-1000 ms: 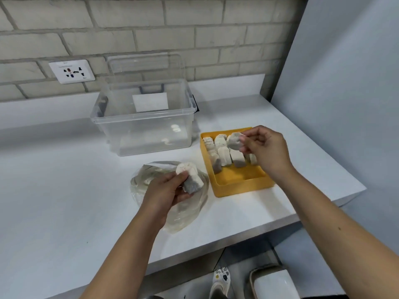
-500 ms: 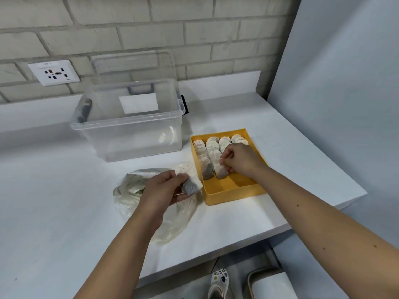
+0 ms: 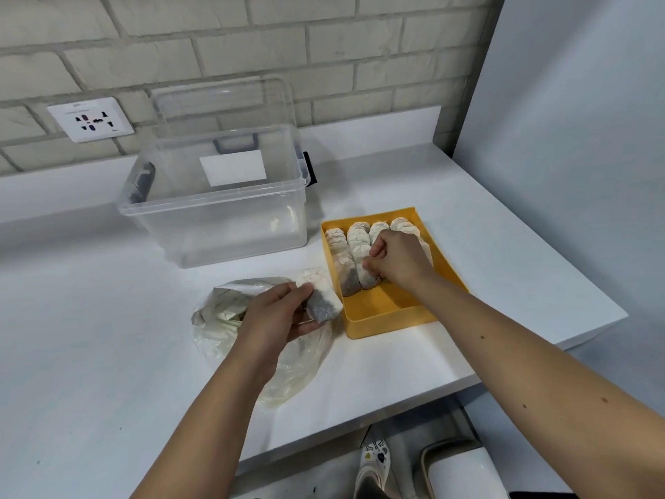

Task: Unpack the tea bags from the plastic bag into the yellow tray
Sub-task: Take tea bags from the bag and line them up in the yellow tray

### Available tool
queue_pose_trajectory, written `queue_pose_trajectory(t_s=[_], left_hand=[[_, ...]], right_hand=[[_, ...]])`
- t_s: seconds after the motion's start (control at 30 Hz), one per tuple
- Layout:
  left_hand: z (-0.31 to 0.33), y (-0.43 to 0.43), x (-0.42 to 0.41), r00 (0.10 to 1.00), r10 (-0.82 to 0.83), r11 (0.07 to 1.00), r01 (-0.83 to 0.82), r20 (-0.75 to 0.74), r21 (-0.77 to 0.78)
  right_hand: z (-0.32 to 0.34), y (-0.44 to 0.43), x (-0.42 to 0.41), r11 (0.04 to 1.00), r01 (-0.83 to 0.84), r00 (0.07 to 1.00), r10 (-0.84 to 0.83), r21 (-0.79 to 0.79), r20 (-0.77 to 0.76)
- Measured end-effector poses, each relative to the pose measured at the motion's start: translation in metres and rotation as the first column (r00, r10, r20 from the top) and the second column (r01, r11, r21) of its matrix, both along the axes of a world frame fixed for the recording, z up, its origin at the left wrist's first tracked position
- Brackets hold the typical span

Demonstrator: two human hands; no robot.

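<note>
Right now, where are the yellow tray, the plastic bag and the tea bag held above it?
yellow tray (image 3: 388, 325): head view, near wall.
plastic bag (image 3: 306, 361): head view, clear crumpled side.
held tea bag (image 3: 324, 300): head view, dark lower half.

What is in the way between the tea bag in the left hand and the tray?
Nothing visible. The tea bag in the left hand is beside the tray, whose front is bare. The right hand is farther back, at the rows.

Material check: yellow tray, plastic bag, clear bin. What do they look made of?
Yellow tray: likely rigid moulded plastic, matte; uniform colour, straight thin walls.
Plastic bag: thin translucent film, slightly glossy; crumpled, contents show through.
Clear bin: hard transparent plastic, glossy; see-through walls with highlights.
Polymers cannot be told.
</note>
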State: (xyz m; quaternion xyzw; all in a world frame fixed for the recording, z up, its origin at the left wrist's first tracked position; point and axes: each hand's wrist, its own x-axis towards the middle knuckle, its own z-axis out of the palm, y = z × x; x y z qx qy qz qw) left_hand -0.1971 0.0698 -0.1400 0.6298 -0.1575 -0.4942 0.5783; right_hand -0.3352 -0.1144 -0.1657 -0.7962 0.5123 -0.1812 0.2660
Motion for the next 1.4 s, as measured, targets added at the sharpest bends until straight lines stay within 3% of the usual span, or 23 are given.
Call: queue_pose_trajectory(t_s=[0.13, 0.23, 0.33, 0.57, 0.7, 0.8, 0.97, 1.17, 1.3, 1.4], left_hand=[[-0.003, -0.001, 0.001, 1.0, 0.01, 1.0, -0.01, -0.022, -0.009], [-0.004, -0.003, -0.002, 1.0, -0.002, 1.0, 0.002, -0.023, -0.009], [-0.001, -0.003, -0.007, 0.999, -0.036, 0.999, 0.035, -0.015, -0.027], [-0.003, 0.001, -0.013, 0.996, -0.078, 0.997, 0.077, -0.034, -0.018], [-0.002, -0.001, -0.013, 0.99, -0.098, 0.995, 0.094, -0.103, -0.037], [-0.002, -0.002, -0.012, 0.979, -0.1, 0.994, 0.091, -0.177, -0.061], [-0.001, -0.001, -0.01, 0.972, -0.071, 0.996, 0.055, -0.225, -0.075], [0.0, -0.007, -0.011, 0.986, -0.082, 0.996, 0.075, -0.146, -0.054], [0.001, -0.015, -0.014, 0.992, -0.108, 0.994, 0.107, -0.068, -0.022], [-0.001, -0.021, -0.015, 0.99, -0.138, 0.99, 0.138, -0.015, -0.005]], right_hand=[[0.029, 0.029, -0.006, 0.99, 0.041, 0.988, -0.02, -0.134, 0.153], [0.036, 0.072, -0.004, 0.996, -0.027, 0.959, 0.05, -0.086, 0.281], [0.02, 0.103, 0.001, 0.994, -0.092, 0.959, 0.106, -0.065, 0.263], [0.005, 0.117, 0.0, 0.97, -0.024, 0.96, 0.09, -0.242, 0.265], [0.008, 0.114, -0.001, 0.964, 0.009, 0.953, 0.073, -0.267, 0.295], [0.01, 0.11, -0.003, 0.969, 0.052, 0.932, 0.039, -0.241, 0.36], [0.019, 0.103, -0.007, 0.998, 0.008, 0.891, 0.018, -0.056, 0.455], [0.048, 0.055, -0.041, 0.987, 0.16, 0.905, -0.142, -0.01, 0.401], [0.044, 0.031, -0.056, 0.993, 0.092, 0.988, -0.1, 0.069, 0.115], [0.031, 0.023, -0.052, 0.986, 0.054, 0.998, -0.057, 0.155, 0.014]])
